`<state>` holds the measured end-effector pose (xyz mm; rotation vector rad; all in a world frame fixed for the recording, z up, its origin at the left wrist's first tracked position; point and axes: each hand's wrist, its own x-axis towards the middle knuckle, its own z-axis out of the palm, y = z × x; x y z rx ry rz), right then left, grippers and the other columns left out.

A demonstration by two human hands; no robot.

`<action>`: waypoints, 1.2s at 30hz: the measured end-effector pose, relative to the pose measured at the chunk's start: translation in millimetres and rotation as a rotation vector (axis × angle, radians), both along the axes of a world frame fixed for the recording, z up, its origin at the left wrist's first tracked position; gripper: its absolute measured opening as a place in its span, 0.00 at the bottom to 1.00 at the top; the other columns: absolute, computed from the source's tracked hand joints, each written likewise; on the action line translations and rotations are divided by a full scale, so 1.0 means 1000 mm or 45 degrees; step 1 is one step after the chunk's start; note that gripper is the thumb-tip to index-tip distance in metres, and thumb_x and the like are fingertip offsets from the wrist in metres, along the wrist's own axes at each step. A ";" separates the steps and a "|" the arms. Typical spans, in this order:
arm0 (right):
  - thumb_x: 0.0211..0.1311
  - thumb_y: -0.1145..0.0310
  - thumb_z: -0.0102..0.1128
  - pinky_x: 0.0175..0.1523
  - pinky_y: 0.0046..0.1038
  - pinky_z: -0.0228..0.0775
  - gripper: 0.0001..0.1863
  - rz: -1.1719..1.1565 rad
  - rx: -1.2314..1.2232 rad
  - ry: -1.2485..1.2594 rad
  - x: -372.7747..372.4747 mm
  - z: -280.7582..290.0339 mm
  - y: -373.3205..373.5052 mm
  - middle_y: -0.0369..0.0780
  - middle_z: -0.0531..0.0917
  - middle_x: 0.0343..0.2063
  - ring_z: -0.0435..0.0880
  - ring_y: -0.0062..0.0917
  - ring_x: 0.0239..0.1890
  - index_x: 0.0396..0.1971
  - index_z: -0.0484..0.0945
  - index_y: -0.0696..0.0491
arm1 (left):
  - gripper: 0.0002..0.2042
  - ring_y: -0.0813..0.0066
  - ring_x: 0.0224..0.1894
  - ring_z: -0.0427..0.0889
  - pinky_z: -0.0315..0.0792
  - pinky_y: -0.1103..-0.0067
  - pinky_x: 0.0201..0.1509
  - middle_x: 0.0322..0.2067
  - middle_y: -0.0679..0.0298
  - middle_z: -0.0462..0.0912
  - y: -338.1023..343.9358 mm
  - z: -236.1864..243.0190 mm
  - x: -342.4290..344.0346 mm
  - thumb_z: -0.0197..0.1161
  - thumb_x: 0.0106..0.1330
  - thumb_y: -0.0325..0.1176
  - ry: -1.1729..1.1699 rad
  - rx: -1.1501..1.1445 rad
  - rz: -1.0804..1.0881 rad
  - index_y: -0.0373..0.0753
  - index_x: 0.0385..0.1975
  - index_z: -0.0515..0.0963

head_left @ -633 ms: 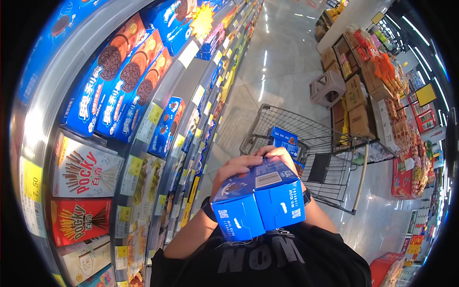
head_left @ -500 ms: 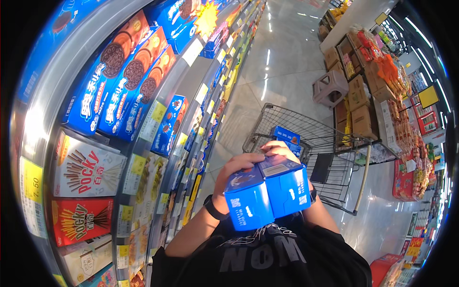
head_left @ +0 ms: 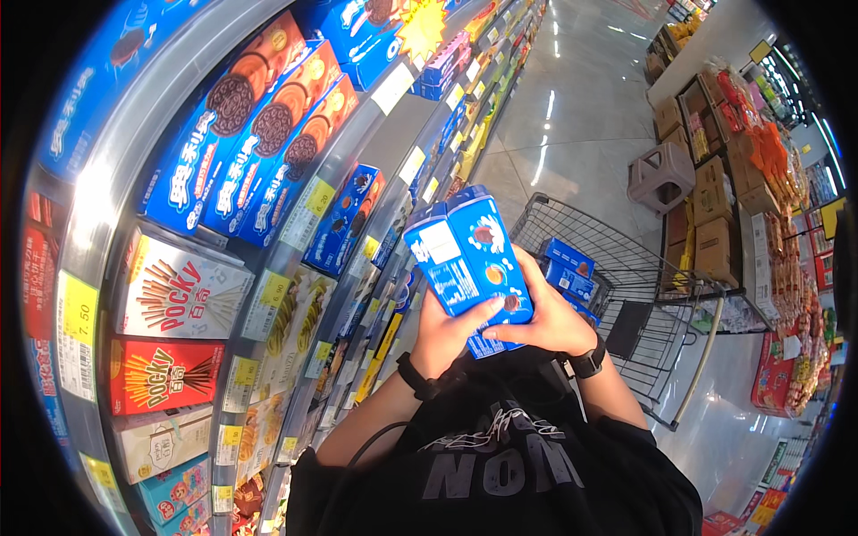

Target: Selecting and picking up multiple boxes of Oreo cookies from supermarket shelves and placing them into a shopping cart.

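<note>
Two blue cookie boxes (head_left: pixel 469 259), pressed side by side, are held upright and slightly tilted in front of my chest. My left hand (head_left: pixel 445 338) grips their lower left side, its thumb lying across the front. On the lower right, my right hand (head_left: pixel 556 314) wraps round the same pair, thumb near the bottom. Printed cookies and a cup show on one box; a white patch marks the other. Just beyond my right hand stands a wire shopping cart (head_left: pixel 706 344), with several blue boxes (head_left: pixel 568 266) lying inside it.
Shelves on my left carry large blue cookie boxes (head_left: pixel 268 134), a white biscuit-stick box (head_left: pixel 183 290), a red one (head_left: pixel 167 375) and price tags. A grey-beige plastic stool (head_left: pixel 661 177) and stacked cartons (head_left: pixel 712 192) stand across the aisle, past the cart.
The two boxes have been turned from lying with their ends toward me to standing up, and both hands now grip their lower part. The view has shifted slightly, showing more boxes in the cart.
</note>
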<state>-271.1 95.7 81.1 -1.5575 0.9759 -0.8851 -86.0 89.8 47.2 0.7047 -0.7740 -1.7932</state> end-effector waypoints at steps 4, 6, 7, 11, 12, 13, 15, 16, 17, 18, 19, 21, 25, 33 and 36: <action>0.49 0.75 0.81 0.71 0.32 0.61 0.56 0.007 0.194 -0.151 -0.019 -0.016 -0.011 0.44 0.69 0.66 0.68 0.28 0.68 0.74 0.50 0.57 | 0.26 0.73 0.51 0.84 0.78 0.75 0.57 0.52 0.61 0.82 -0.010 -0.004 -0.017 0.68 0.63 0.19 -0.061 0.131 -0.028 0.35 0.61 0.70; 0.49 0.77 0.79 0.69 0.30 0.64 0.53 -0.051 0.255 -0.182 -0.032 -0.022 -0.011 0.41 0.73 0.63 0.71 0.25 0.66 0.73 0.54 0.57 | 0.24 0.74 0.53 0.82 0.76 0.75 0.58 0.53 0.63 0.81 -0.014 -0.009 -0.028 0.67 0.65 0.21 -0.138 0.136 0.000 0.36 0.61 0.69; 0.49 0.77 0.79 0.69 0.30 0.64 0.53 -0.049 0.258 -0.194 -0.040 -0.024 -0.010 0.41 0.73 0.63 0.71 0.25 0.66 0.73 0.54 0.57 | 0.23 0.74 0.55 0.80 0.74 0.74 0.59 0.54 0.62 0.80 -0.016 -0.013 -0.035 0.64 0.68 0.24 -0.164 0.113 0.025 0.37 0.62 0.67; 0.51 0.81 0.73 0.61 0.31 0.74 0.46 -0.114 0.463 -0.552 -0.065 -0.032 -0.017 0.38 0.78 0.58 0.78 0.25 0.58 0.71 0.59 0.53 | 0.23 0.72 0.54 0.80 0.74 0.75 0.59 0.53 0.61 0.78 -0.020 -0.004 -0.051 0.59 0.71 0.28 0.017 0.312 0.002 0.37 0.64 0.64; 0.52 0.81 0.72 0.61 0.30 0.74 0.45 -0.150 0.497 -0.511 -0.075 -0.036 -0.019 0.38 0.78 0.57 0.78 0.25 0.58 0.70 0.60 0.53 | 0.24 0.74 0.52 0.81 0.75 0.76 0.56 0.52 0.62 0.79 -0.022 -0.006 -0.057 0.62 0.70 0.27 0.013 0.289 0.051 0.38 0.64 0.64; 0.52 0.81 0.72 0.61 0.30 0.74 0.44 -0.186 0.531 -0.468 -0.084 -0.039 -0.020 0.38 0.78 0.56 0.78 0.25 0.58 0.70 0.60 0.53 | 0.24 0.74 0.52 0.81 0.75 0.76 0.56 0.52 0.62 0.79 -0.024 -0.007 -0.060 0.62 0.70 0.27 0.004 0.290 0.052 0.38 0.64 0.64; 0.52 0.81 0.71 0.61 0.30 0.74 0.45 -0.247 0.508 -0.481 -0.092 -0.042 -0.020 0.38 0.79 0.55 0.78 0.25 0.58 0.70 0.60 0.53 | 0.24 0.77 0.50 0.81 0.77 0.76 0.54 0.50 0.63 0.80 -0.028 -0.008 -0.066 0.66 0.68 0.27 -0.312 0.086 0.069 0.37 0.62 0.66; 0.52 0.81 0.71 0.61 0.31 0.74 0.45 -0.233 0.486 -0.472 -0.096 -0.039 -0.021 0.38 0.78 0.55 0.78 0.25 0.59 0.70 0.60 0.53 | 0.23 0.79 0.49 0.81 0.77 0.77 0.53 0.50 0.64 0.81 -0.031 -0.007 -0.069 0.69 0.67 0.27 -0.331 0.036 0.043 0.37 0.60 0.68; 0.52 0.81 0.71 0.62 0.31 0.73 0.45 -0.219 0.463 -0.462 -0.099 -0.036 -0.021 0.37 0.78 0.56 0.78 0.25 0.59 0.71 0.60 0.53 | 0.23 0.79 0.49 0.81 0.77 0.77 0.53 0.50 0.64 0.81 -0.032 -0.005 -0.072 0.69 0.67 0.27 -0.338 0.038 0.041 0.37 0.60 0.68; 0.52 0.81 0.73 0.64 0.30 0.71 0.47 -0.198 0.488 -0.450 -0.101 -0.032 -0.020 0.37 0.77 0.57 0.76 0.23 0.60 0.72 0.59 0.53 | 0.23 0.78 0.51 0.80 0.76 0.77 0.55 0.52 0.64 0.80 -0.034 -0.002 -0.074 0.68 0.68 0.28 -0.386 0.075 -0.006 0.36 0.60 0.68; 0.52 0.81 0.73 0.64 0.30 0.71 0.47 -0.200 0.490 -0.456 -0.100 -0.030 -0.020 0.37 0.77 0.57 0.76 0.23 0.60 0.72 0.59 0.53 | 0.23 0.78 0.52 0.79 0.74 0.77 0.57 0.53 0.63 0.79 -0.035 -0.001 -0.077 0.67 0.69 0.29 -0.434 0.113 -0.054 0.36 0.61 0.68; 0.51 0.80 0.75 0.65 0.28 0.69 0.49 -0.218 0.379 -0.441 -0.096 -0.027 -0.018 0.36 0.75 0.59 0.75 0.22 0.61 0.72 0.58 0.53 | 0.24 0.77 0.55 0.78 0.72 0.77 0.59 0.55 0.63 0.77 -0.038 -0.008 -0.088 0.67 0.70 0.30 -0.377 0.145 0.001 0.36 0.63 0.66; 0.49 0.82 0.76 0.68 0.30 0.66 0.53 -0.225 0.408 -0.445 -0.103 -0.037 -0.020 0.35 0.73 0.63 0.71 0.22 0.65 0.74 0.56 0.52 | 0.28 0.75 0.59 0.74 0.67 0.76 0.66 0.60 0.61 0.73 -0.036 -0.013 -0.094 0.65 0.72 0.34 -0.194 0.158 0.061 0.35 0.68 0.61; 0.52 0.81 0.64 0.66 0.29 0.67 0.45 -0.397 0.617 -0.680 -0.105 -0.034 -0.010 0.40 0.74 0.60 0.73 0.24 0.61 0.72 0.55 0.54 | 0.28 0.73 0.58 0.75 0.70 0.76 0.63 0.57 0.59 0.74 -0.031 -0.008 -0.092 0.66 0.71 0.33 -0.281 0.158 0.104 0.35 0.66 0.61; 0.56 0.75 0.56 0.55 0.33 0.78 0.40 -0.342 0.649 -0.870 -0.109 -0.036 -0.012 0.43 0.76 0.58 0.80 0.29 0.55 0.72 0.58 0.55 | 0.28 0.74 0.58 0.75 0.70 0.76 0.62 0.57 0.59 0.74 -0.029 0.000 -0.089 0.67 0.70 0.32 -0.257 0.137 0.093 0.35 0.65 0.61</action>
